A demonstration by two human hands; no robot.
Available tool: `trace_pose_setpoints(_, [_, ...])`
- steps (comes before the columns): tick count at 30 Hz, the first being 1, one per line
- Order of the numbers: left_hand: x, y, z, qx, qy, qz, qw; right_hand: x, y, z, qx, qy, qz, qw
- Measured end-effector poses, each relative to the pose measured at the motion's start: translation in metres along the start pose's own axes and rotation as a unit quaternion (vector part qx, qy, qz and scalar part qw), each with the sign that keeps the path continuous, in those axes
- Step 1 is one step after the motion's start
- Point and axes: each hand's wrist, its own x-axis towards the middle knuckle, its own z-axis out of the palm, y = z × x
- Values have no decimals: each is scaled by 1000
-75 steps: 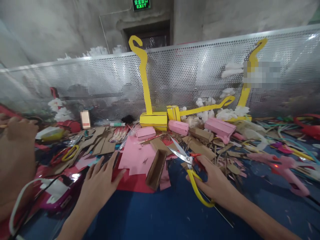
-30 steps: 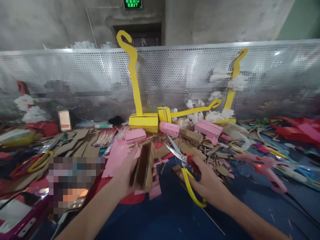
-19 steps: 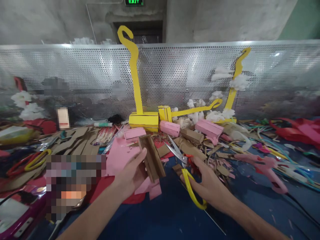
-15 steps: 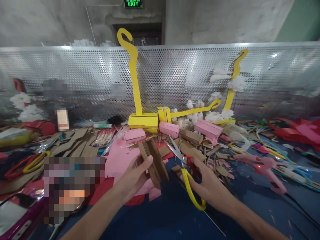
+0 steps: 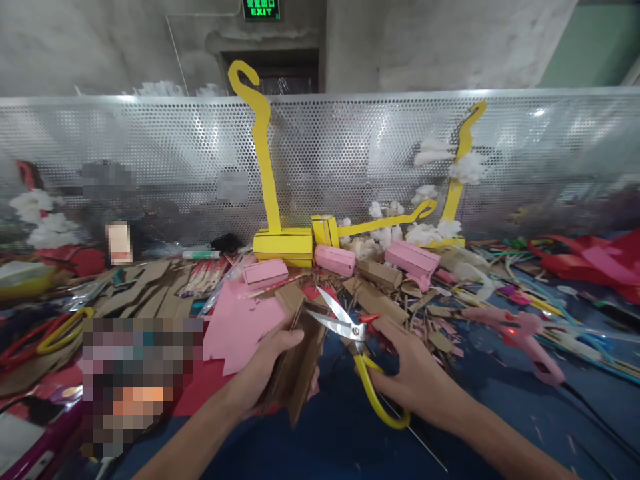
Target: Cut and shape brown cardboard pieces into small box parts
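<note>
My left hand (image 5: 273, 363) grips a folded piece of brown cardboard (image 5: 299, 360), thumb over its near face and fingertips showing at its right edge. In my right hand (image 5: 413, 367) is a pair of scissors (image 5: 345, 325) with one yellow and one red handle. Their blades are spread and point up and left, with one tip at the upper part of the cardboard. I cannot tell whether that tip touches it. Beneath the left hand lie pink paper (image 5: 235, 327) and a red sheet (image 5: 200, 387).
Behind stand yellow hook-topped shapes on box bases (image 5: 283, 245), near pink boxes (image 5: 335, 260) and a brown one (image 5: 379, 273). A pink glue gun (image 5: 525, 333) with a lit red spot lies right. Cardboard strips (image 5: 145, 293) are at left; a perforated metal screen (image 5: 320, 160) runs behind.
The cardboard has tilted and moved slightly down in my left hand. The scissors have swung left toward its upper end, with blades wider apart. The view has shifted slightly.
</note>
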Motion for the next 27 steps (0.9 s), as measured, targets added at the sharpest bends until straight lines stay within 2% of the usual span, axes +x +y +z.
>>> trace_pose_setpoints(7, [4, -3, -10, 59, 21, 27, 998, 0, 1, -4, -38, 14, 26, 999])
trace_pose_setpoints(11, [3, -1, -9, 80, 17, 38, 996, -2, 3, -4, -68, 14, 43, 997])
trace_pose_setpoints(18, [-2, 6, -7, 122, 42, 40, 991, -1, -1, -6, -95, 14, 26, 995])
trace_pose_setpoints(27, [-6, 19, 2, 114, -6, 39, 993, -4, 8, -4, -97, -10, 19, 995])
